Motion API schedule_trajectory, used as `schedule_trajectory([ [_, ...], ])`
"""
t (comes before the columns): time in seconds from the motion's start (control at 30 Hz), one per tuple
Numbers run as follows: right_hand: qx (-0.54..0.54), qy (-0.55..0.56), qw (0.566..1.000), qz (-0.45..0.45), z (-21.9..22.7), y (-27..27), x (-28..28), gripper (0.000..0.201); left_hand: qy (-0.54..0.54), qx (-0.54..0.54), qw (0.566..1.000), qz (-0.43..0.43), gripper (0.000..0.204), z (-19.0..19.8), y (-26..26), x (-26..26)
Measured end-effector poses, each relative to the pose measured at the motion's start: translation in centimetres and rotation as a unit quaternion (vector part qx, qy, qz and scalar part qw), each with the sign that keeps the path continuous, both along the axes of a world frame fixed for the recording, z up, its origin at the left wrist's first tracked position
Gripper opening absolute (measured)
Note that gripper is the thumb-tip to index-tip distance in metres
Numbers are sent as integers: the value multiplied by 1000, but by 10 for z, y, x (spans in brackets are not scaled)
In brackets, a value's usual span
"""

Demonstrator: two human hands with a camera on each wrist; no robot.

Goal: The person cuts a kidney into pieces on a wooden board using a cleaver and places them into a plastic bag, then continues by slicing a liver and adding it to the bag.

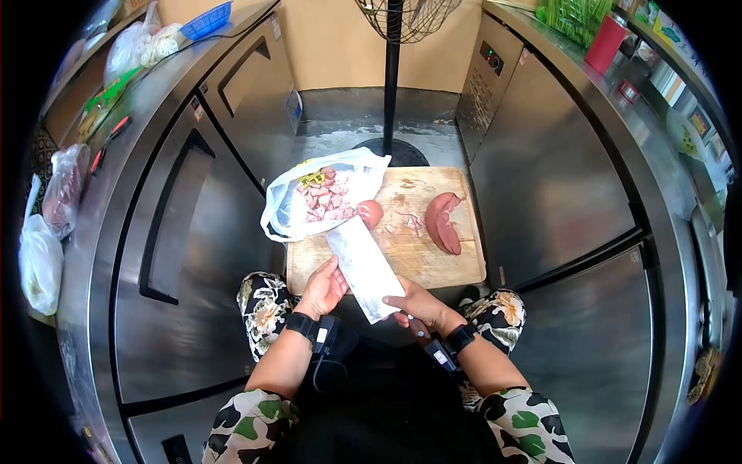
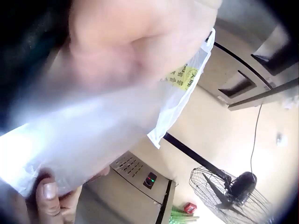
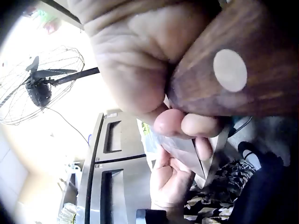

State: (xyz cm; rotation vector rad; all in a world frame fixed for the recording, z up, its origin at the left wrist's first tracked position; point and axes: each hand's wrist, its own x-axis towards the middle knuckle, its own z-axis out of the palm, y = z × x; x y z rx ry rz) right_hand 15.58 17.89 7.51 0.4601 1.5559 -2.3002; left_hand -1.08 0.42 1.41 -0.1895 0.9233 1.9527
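- A wooden board lies before a seated person, both hands at its near edge.
- The right hand grasps the knife by its wooden handle.
- The left hand is at the blade's left side; whether it pinches or merely touches cannot be told.
- The broad blade slants across the board's near edge, its long axis running from near right to far left, its far end just beside a round piece left of the board's middle. The left hand looks slightly nearer this piece.
- A curved slab of meat lies at the board's right, beyond the right hand, which is nearer; its long axis runs near to far.
- Scraps lie around the board's middle.
- A white bag over the board's far left corner holds diced meat.
- The bag bears yellow print with dark characters, too blurred to read; no brand is legible.
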Motion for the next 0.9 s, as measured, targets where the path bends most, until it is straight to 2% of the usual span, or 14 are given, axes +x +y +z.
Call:
schedule_trajectory([
  [0.07, 1, -2, 1000, 5, -2, 11, 0, 43, -4, -21, 999, 24, 31, -10, -3, -5],
  [0.13, 6, 3, 1000, 1, -4, 20, 1, 44, 1, -57, 996, 62, 23, 13, 2, -1],
  [0.23, -15, 21, 999, -35, -8, 28, 0, 44, 51, -133, 987, 68, 22, 9, -2, -12],
  [0.37, -16, 34, 995, -87, -6, 39, -1, 39, 167, -264, 949, 42, 13, 9, -10, -16],
  [0.5, -11, 54, 988, -147, -2, 44, -2, 36, 339, -376, 857, -96, 15, 10, -3, -17],
  [0.53, -13, 51, 987, -151, 0, 46, -2, 37, 381, -400, 828, -96, 17, -19, -6, -30],
  [0.57, -11, 53, 987, -153, 1, 47, -2, 36, 451, -432, 774, -104, 17, -27, -5, -35],
  [0.63, -7, 58, 986, -158, 2, 49, -1, 36, 581, -483, 645, -116, 21, -17, 7, -35],
  [0.67, -4, 59, 985, -160, 4, 49, 1, 36, 609, -501, 602, -123, 32, -12, 10, -32],
  [0.77, 1, 63, 983, -172, 6, 50, 4, 36, 625, -521, 570, -117, 34, 9, 23, -23],
  [0.9, 3, 74, 981, -180, 6, 53, 5, 36, 662, -488, 547, -159, 31, -1, 21, -30],
])
